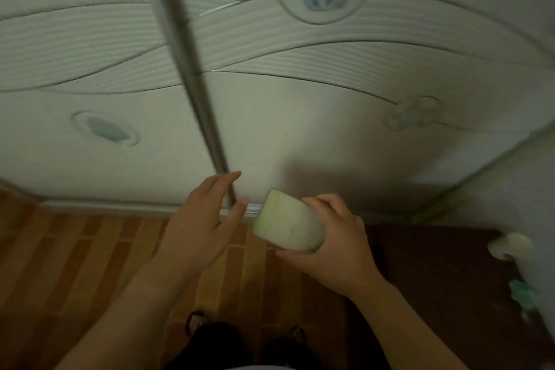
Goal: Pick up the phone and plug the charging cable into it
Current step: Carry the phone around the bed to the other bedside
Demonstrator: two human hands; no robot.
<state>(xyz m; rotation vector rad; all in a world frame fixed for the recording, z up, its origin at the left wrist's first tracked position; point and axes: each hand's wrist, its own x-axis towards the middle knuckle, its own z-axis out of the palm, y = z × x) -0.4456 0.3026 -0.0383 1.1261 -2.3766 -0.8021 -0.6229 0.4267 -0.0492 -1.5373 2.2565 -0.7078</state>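
My right hand (336,246) grips a phone (288,222) in a pale greenish case, back side up, tilted with its top toward the upper left. My left hand (204,219) hovers just left of the phone, fingers spread and holding nothing, its fingertips close to the foot of a slanting metal pole (192,69). No charging cable can be made out in this blurred frame.
A pale embossed wall panel (300,117) with wavy ridges fills the upper part. Below lies a brown tiled floor (90,264). A dark wooden surface (444,273) at right carries a white object (507,245) and a green object (524,294). My feet show at the bottom.
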